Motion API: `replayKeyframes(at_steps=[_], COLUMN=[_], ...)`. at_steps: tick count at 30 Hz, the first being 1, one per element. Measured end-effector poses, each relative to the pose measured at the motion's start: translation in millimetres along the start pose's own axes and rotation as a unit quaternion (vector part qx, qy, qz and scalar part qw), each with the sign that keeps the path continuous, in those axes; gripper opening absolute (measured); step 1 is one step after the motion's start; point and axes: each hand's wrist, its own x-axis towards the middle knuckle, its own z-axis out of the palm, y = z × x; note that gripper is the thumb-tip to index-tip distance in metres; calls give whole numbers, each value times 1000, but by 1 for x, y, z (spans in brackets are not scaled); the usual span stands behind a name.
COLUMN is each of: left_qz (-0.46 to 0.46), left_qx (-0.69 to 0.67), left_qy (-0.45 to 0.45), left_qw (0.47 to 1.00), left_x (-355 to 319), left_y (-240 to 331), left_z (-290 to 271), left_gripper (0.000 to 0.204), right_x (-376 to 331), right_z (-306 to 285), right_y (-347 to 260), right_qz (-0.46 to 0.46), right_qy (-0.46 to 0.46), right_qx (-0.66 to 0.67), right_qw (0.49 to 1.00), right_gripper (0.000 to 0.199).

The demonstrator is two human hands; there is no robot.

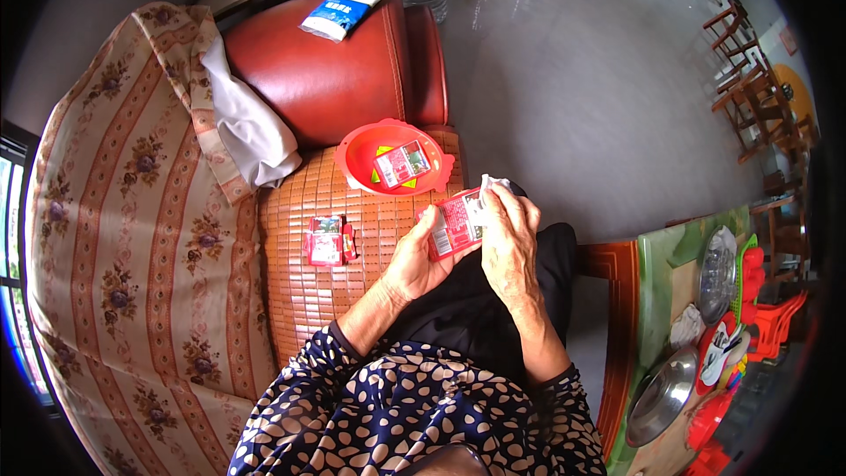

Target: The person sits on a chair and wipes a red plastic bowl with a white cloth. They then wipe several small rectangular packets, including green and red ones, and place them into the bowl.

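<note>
One red packet in both hands, one in the red bowl.

A sofa seat covered by a woven bamboo mat is seen, on which a red plastic bowl holding a small red packet is set, with two more small red packets laid nearby on the mat.

Bright, even daylight is cast from the blue window strip at the left; glare is seen on the glossy grey floor; edges are bent and darkened.
</note>
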Motion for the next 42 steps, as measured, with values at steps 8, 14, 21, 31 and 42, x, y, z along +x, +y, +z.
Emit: replayKeyframes(at_steps=[8, 14, 21, 31, 42], left_qz=[-11, -28, 98, 289, 272], left_qx=[-42, -26, 78, 430, 601], left_qy=[-16, 42, 174, 293, 331], left_qw=[999, 998, 977, 804, 675], left_x=[4, 9, 16, 53, 89], left_y=[1, 7, 25, 70, 98], left_z=[-3, -30, -41, -82, -124], left_gripper=[50, 44, 35, 41, 51], right_x=[-13, -17, -30, -37, -36], right_z=[14, 7, 21, 69, 82], right_y=[-25, -34, -10, 10, 16], right_qz=[-42, -63, -11, 58, 143], right_qy=[-53, -158, -252, -262, -285], right_qx=[49, 147, 273, 304, 372], right_qw=[997, 974, 928, 914, 872], right_gripper=[40, 33, 34, 32, 34])
